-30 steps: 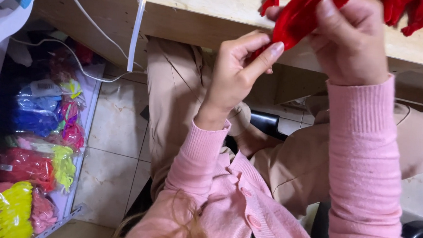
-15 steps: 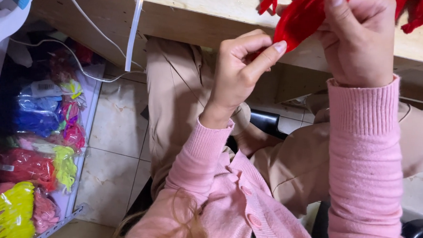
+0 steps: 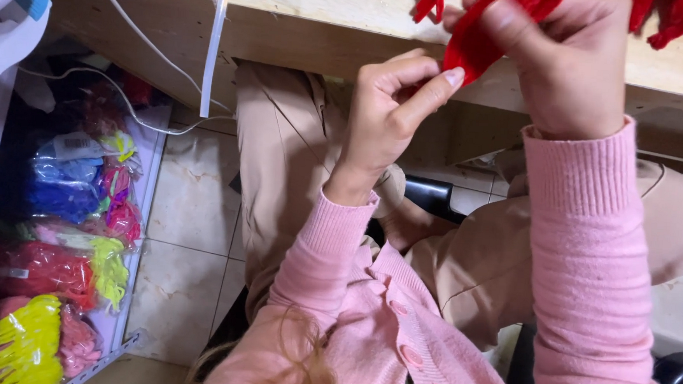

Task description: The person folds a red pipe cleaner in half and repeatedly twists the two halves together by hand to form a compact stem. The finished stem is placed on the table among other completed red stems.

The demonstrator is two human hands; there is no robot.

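Since a second ago, both hands have edged toward the top of the view, carrying the red fuzzy strip (image 3: 474, 43) with them. Right hand (image 3: 566, 63) is clamped around the strip's upper part at the wooden tabletop (image 3: 305, 3) edge. Left hand (image 3: 392, 109) sits just below and beside it, thumb and forefinger pinched together on the strip's lower tip.

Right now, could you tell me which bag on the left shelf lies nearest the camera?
The yellow bag, at the bottom corner; the red bag and blue bag lie beyond it.
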